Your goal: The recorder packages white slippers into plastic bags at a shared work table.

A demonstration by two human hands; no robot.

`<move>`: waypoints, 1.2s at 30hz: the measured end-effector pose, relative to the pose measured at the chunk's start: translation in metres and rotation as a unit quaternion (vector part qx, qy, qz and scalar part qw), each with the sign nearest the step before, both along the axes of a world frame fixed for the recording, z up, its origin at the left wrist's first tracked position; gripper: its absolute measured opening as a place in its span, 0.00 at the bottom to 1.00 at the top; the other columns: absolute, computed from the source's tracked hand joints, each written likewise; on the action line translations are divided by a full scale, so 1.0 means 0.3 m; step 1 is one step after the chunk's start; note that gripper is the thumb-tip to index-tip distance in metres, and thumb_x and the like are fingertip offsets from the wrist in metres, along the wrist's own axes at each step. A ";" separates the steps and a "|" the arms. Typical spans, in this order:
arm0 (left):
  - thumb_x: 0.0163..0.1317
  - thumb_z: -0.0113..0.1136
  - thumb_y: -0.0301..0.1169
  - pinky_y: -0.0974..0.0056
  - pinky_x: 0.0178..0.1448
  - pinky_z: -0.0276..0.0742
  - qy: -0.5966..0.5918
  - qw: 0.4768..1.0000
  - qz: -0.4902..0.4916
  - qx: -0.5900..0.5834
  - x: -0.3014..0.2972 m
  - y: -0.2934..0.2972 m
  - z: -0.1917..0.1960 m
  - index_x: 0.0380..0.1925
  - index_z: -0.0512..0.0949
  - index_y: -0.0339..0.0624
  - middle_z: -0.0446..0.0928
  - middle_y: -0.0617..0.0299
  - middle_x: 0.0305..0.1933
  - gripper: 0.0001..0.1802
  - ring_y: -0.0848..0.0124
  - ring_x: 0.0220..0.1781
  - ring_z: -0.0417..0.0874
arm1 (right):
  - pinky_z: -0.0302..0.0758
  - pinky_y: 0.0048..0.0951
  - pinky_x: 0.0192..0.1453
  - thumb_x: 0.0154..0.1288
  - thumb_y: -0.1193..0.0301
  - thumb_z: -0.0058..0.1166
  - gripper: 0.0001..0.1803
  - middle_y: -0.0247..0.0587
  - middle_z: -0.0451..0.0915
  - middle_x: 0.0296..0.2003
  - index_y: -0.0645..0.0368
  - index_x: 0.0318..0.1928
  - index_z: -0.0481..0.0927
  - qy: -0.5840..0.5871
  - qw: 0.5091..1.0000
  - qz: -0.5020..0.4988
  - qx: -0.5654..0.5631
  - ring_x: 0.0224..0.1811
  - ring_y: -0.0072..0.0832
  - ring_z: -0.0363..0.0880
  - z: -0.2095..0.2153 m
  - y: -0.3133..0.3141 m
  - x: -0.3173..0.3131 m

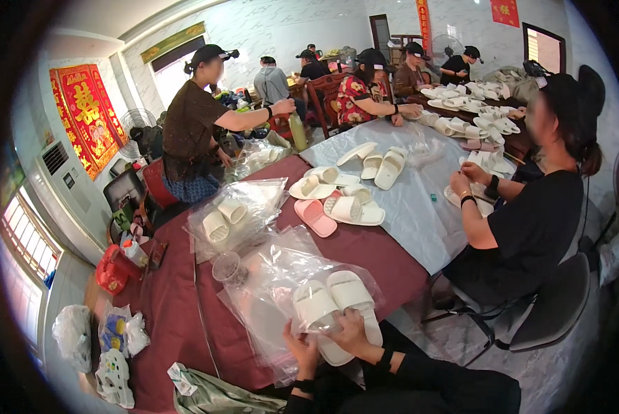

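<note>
A pair of white slippers (333,303) lies side by side in a clear plastic bag (275,290) at the near edge of the dark red table (171,303). My left hand (301,343) grips the heel end of the left slipper. My right hand (354,330) holds the heel end of the right slipper through the bag's mouth. Both forearms are in black sleeves with dark wristbands.
Another clear bag with white slippers (227,214) lies further up the table, next to loose white slippers and a pink slipper (315,217). A person in black (530,221) sits at right on a chair. Other people work around the far tables. Bags sit at the table's left end.
</note>
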State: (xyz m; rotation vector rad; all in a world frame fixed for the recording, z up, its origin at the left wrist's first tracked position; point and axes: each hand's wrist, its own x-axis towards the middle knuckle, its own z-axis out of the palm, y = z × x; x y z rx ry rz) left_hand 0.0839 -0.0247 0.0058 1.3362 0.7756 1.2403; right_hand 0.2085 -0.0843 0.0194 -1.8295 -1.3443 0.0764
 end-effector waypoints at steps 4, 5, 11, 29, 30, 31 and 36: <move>0.51 0.56 0.22 0.60 0.64 0.63 0.198 0.962 0.018 0.188 -0.003 -0.006 0.005 0.63 0.51 0.32 0.55 0.48 0.64 0.39 0.58 0.63 0.64 | 0.64 0.47 0.46 0.47 0.46 0.61 0.35 0.51 0.71 0.38 0.64 0.45 0.76 -0.003 1.000 -0.017 0.002 0.45 0.49 0.68 0.036 -0.001 -0.006; 0.51 0.59 0.22 0.57 0.66 0.61 0.255 0.941 0.052 0.218 0.004 -0.005 0.011 0.62 0.53 0.33 0.55 0.45 0.65 0.38 0.56 0.65 0.61 | 0.64 0.47 0.47 0.47 0.44 0.61 0.36 0.52 0.72 0.38 0.64 0.44 0.76 0.000 1.000 -0.016 -0.007 0.46 0.49 0.68 0.045 -0.003 -0.010; 0.58 0.55 0.23 0.58 0.63 0.62 0.165 0.976 0.109 0.090 0.009 0.030 -0.033 0.58 0.60 0.33 0.62 0.46 0.61 0.28 0.57 0.62 0.64 | 0.63 0.46 0.50 0.48 0.43 0.59 0.37 0.54 0.72 0.40 0.65 0.44 0.77 0.024 1.000 0.008 -0.006 0.47 0.50 0.67 0.076 -0.030 -0.076; 0.60 0.43 0.16 0.64 0.56 0.73 0.122 0.987 -0.106 -0.011 -0.033 0.012 0.008 0.69 0.43 0.38 0.60 0.40 0.66 0.37 0.60 0.58 0.74 | 0.62 0.50 0.46 0.57 0.57 0.55 0.25 0.55 0.69 0.37 0.65 0.47 0.72 -0.019 0.994 -0.107 0.035 0.42 0.51 0.66 0.062 0.011 0.009; 0.62 0.38 0.16 0.65 0.58 0.71 0.045 0.988 -0.129 -0.065 -0.030 0.015 -0.006 0.69 0.42 0.38 0.59 0.41 0.67 0.35 0.61 0.59 0.72 | 0.62 0.50 0.46 0.57 0.57 0.55 0.25 0.55 0.69 0.37 0.65 0.47 0.72 -0.019 0.993 -0.107 0.035 0.42 0.51 0.66 0.060 0.012 0.009; 0.62 0.38 0.16 0.65 0.58 0.71 0.045 0.989 -0.129 -0.064 -0.028 0.030 -0.038 0.69 0.42 0.38 0.59 0.41 0.67 0.35 0.61 0.59 0.72 | 0.63 0.49 0.46 0.57 0.57 0.55 0.25 0.55 0.68 0.37 0.65 0.47 0.71 -0.021 0.993 -0.108 0.051 0.42 0.51 0.66 0.052 0.018 0.007; 0.71 0.32 0.27 0.64 0.68 0.57 0.134 0.973 -0.190 0.001 -0.013 0.017 -0.017 0.69 0.44 0.36 0.56 0.47 0.67 0.28 0.62 0.66 0.60 | 0.63 0.48 0.46 0.58 0.57 0.54 0.27 0.57 0.68 0.38 0.66 0.49 0.69 -0.032 0.990 -0.133 0.038 0.42 0.51 0.65 0.044 0.045 0.003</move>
